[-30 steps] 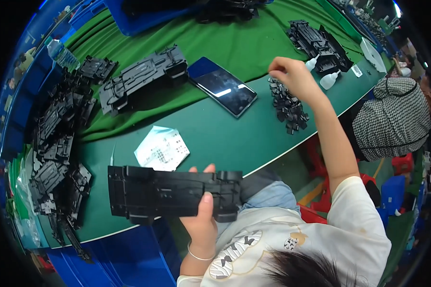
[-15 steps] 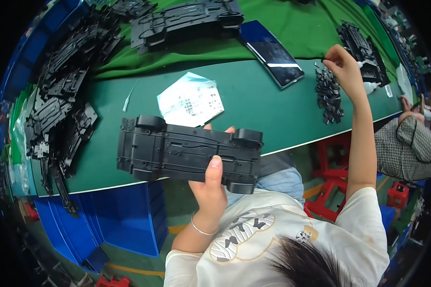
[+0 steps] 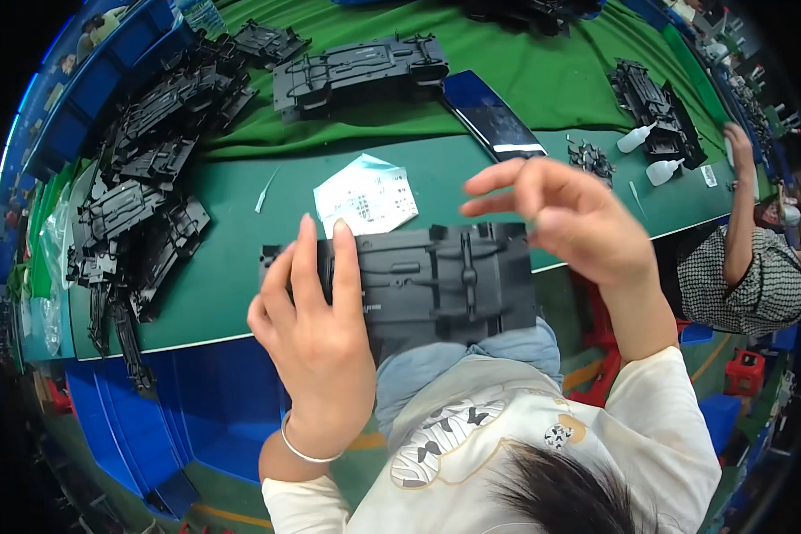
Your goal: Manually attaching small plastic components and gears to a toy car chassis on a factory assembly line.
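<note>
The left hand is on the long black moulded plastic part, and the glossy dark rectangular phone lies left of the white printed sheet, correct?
Not quite: the head view shows the phone lying right of the sheet, not left. The left hand is indeed on the black part.

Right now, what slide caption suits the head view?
Left hand holds a black chassis; right hand is near its right end.

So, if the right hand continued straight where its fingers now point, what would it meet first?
Probably the paper: the right hand points its fingers left, toward it. The hand may be higher, though, and pass over it; one view leaves depth unclear.
</note>
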Demonstrator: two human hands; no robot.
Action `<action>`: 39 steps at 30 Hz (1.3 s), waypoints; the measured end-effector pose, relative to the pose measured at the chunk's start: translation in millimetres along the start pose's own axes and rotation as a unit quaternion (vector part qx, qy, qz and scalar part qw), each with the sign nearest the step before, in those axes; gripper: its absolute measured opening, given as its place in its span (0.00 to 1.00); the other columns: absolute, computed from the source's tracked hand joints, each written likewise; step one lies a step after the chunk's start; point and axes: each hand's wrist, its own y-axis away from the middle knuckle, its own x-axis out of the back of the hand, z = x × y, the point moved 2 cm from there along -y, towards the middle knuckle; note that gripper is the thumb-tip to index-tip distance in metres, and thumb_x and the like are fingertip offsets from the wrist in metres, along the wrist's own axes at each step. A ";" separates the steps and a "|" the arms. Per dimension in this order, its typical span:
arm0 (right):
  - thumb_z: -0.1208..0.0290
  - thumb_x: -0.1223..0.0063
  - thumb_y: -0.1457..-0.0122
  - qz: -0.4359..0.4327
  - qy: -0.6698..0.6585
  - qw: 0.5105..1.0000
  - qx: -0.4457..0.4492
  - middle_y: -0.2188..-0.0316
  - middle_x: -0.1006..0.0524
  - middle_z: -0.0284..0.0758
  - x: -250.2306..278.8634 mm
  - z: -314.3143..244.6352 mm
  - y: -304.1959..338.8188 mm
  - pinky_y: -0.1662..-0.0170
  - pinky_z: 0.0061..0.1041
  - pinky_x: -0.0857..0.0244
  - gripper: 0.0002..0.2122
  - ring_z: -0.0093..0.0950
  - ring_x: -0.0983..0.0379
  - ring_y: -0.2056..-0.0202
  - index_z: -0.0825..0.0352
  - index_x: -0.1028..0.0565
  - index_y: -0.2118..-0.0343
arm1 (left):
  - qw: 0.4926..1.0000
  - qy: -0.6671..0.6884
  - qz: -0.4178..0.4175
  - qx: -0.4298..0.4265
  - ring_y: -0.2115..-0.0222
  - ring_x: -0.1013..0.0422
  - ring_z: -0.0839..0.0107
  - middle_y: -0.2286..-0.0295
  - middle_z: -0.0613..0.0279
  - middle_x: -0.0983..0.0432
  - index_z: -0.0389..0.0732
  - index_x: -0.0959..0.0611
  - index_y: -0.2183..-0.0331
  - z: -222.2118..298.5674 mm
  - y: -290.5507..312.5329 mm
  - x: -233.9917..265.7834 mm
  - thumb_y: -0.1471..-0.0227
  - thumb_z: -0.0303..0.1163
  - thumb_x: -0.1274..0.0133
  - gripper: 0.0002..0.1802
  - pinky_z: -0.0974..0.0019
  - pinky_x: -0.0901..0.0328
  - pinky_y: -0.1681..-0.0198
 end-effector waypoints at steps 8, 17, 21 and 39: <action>0.75 0.54 0.52 0.136 -0.034 0.990 0.004 0.72 0.30 0.36 -14.5 45.4 -5.2 0.59 0.21 0.43 0.03 0.23 0.34 0.66 0.66 0.36 0.76 | 1.000 -0.009 0.023 0.005 0.58 0.44 0.62 0.57 0.54 0.41 0.42 0.29 0.61 0.6 5.1 3.3 0.69 0.19 0.55 0.25 0.60 0.53 0.60; 0.79 0.53 0.55 0.061 0.074 0.987 0.126 0.76 0.29 0.35 27.3 15.3 -11.4 0.64 0.18 0.40 0.04 0.21 0.33 0.71 0.69 0.34 0.76 | 0.929 0.304 0.192 0.088 0.56 0.43 0.52 0.58 0.46 0.40 0.34 0.33 0.63 -44.8 38.4 14.4 0.55 0.49 0.58 0.27 0.57 0.48 0.54; 0.80 0.51 0.56 -0.085 0.101 0.988 0.078 0.77 0.30 0.33 12.9 -6.1 -24.3 0.68 0.15 0.39 0.04 0.19 0.33 0.73 0.71 0.33 0.77 | 0.883 0.465 -0.066 -0.001 0.58 0.38 0.63 0.59 0.48 0.37 0.32 0.37 0.56 -43.4 10.2 8.5 0.67 0.43 0.44 0.38 0.64 0.46 0.55; 0.82 0.54 0.59 0.015 0.469 0.877 0.099 0.80 0.33 0.34 -10.0 61.1 -85.0 0.75 0.20 0.41 0.05 0.25 0.35 0.78 0.70 0.32 0.76 | 0.450 0.808 0.072 0.373 0.63 0.38 0.70 0.64 0.59 0.36 0.34 0.38 0.58 -0.4 51.7 -66.8 0.60 0.21 0.52 0.24 0.69 0.45 0.58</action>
